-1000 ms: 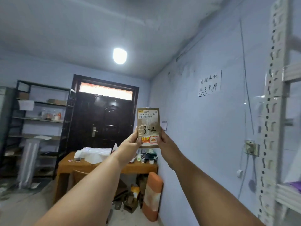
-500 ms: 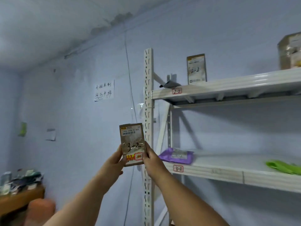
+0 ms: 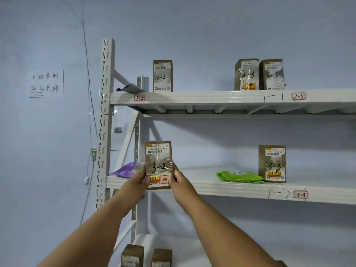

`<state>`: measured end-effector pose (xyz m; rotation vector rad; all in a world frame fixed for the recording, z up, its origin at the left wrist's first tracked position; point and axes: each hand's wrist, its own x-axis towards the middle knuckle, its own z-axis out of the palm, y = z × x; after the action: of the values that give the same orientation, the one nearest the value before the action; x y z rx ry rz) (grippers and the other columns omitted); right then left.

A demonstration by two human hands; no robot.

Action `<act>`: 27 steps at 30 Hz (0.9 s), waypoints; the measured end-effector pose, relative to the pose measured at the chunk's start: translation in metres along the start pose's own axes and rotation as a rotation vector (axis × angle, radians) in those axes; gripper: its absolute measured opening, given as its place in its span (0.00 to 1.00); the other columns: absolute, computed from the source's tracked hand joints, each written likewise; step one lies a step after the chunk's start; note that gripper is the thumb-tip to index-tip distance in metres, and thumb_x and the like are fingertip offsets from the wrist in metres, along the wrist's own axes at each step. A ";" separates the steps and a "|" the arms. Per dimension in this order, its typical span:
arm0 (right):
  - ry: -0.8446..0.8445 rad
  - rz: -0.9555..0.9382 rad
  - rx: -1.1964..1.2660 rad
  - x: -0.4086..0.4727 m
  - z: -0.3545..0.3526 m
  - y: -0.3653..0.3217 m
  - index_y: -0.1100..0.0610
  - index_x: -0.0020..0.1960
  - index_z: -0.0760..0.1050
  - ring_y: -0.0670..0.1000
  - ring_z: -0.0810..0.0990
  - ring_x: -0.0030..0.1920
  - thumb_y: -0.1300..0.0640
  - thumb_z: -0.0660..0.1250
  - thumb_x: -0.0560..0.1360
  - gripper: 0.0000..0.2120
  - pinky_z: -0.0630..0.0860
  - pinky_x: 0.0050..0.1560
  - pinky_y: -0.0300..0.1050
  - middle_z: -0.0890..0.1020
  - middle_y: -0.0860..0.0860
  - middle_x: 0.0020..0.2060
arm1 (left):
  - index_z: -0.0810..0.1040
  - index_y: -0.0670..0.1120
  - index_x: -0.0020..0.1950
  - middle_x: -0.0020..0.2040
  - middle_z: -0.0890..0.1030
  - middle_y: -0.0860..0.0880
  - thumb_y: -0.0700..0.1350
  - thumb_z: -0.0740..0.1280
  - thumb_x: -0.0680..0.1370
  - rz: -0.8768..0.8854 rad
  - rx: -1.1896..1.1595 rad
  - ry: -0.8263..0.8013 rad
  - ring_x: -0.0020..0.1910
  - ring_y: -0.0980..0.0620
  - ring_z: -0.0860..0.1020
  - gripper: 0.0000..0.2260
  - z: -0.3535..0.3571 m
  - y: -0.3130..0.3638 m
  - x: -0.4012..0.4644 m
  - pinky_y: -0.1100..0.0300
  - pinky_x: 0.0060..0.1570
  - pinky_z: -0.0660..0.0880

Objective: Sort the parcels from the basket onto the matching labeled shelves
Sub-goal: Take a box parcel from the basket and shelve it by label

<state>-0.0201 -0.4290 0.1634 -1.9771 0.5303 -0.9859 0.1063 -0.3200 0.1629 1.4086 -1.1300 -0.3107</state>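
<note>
I hold a brown cardboard parcel [image 3: 158,164] marked "3-2" upright in front of the left end of the middle shelf [image 3: 221,187]. My left hand [image 3: 137,181] grips its lower left edge and my right hand [image 3: 178,180] grips its lower right edge. The parcel's bottom sits level with the shelf's front lip and hides whatever label is there. A purple mailer bag [image 3: 126,169] lies on that shelf just left of the parcel. Further right the shelf carries a "3-3" label [image 3: 300,195].
The upper shelf [image 3: 212,97] has labels "2-2" [image 3: 139,98] and "2-3" [image 3: 298,96], one "2-2" box [image 3: 162,75] and two "2-3" boxes [image 3: 259,74]. A green bag [image 3: 239,177] and a "3-3" box [image 3: 272,163] sit right. Two boxes [image 3: 146,256] stand below.
The view has swung right from the door and desk to the white shelving. Both hands have carried the "3-2" parcel up to the left end of the middle shelf.
</note>
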 end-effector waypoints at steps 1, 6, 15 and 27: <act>0.004 -0.005 -0.019 -0.002 -0.008 0.003 0.35 0.72 0.61 0.46 0.78 0.59 0.49 0.55 0.82 0.20 0.73 0.63 0.45 0.79 0.43 0.59 | 0.64 0.69 0.68 0.59 0.79 0.56 0.43 0.57 0.83 0.010 0.009 -0.015 0.55 0.51 0.75 0.22 0.008 0.000 0.000 0.53 0.55 0.73; 0.033 -0.025 -0.072 -0.004 -0.026 0.021 0.38 0.74 0.62 0.47 0.77 0.61 0.49 0.57 0.82 0.21 0.73 0.64 0.46 0.78 0.44 0.63 | 0.66 0.66 0.69 0.56 0.80 0.57 0.39 0.58 0.82 0.082 0.059 -0.002 0.54 0.56 0.76 0.23 0.034 -0.007 -0.002 0.56 0.60 0.70; 0.126 -0.041 -0.109 0.049 -0.024 0.022 0.38 0.75 0.60 0.45 0.78 0.59 0.50 0.57 0.82 0.23 0.73 0.54 0.39 0.78 0.42 0.63 | 0.65 0.62 0.72 0.56 0.82 0.55 0.42 0.61 0.80 0.123 0.269 0.011 0.55 0.54 0.79 0.23 0.028 -0.011 0.065 0.50 0.60 0.75; 0.341 0.120 -0.437 0.114 0.011 0.046 0.42 0.67 0.72 0.47 0.79 0.56 0.52 0.63 0.79 0.18 0.75 0.53 0.43 0.81 0.44 0.57 | 0.63 0.56 0.71 0.57 0.82 0.48 0.49 0.61 0.80 0.165 0.757 0.004 0.56 0.45 0.78 0.20 0.014 -0.053 0.154 0.48 0.57 0.76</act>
<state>0.0565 -0.5247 0.1723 -2.1271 1.1212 -1.2160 0.1932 -0.4574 0.1796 1.9435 -1.4250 0.2754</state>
